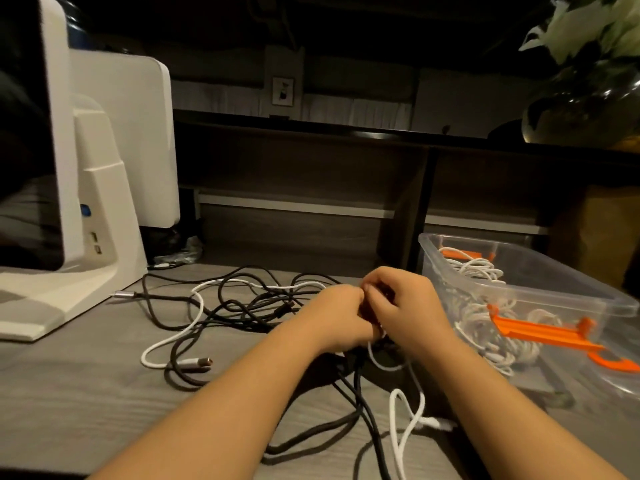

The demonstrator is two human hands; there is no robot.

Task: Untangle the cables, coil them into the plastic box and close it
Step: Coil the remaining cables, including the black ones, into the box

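— Where were the hands?
— At frame centre, the left hand (pixel 341 315) and right hand (pixel 403 306) met, fingers curled round the knot of black cables (pixel 242 306) and a white cable (pixel 173 344) on the worktop (pixel 86 393).
— And the box?
— The open plastic box (pixel 568 292), right of frame, held coiled white cables (pixel 485 327).

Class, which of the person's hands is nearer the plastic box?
Right. The right hand is just beside the plastic box; the left hand is beyond it, farther from the box.
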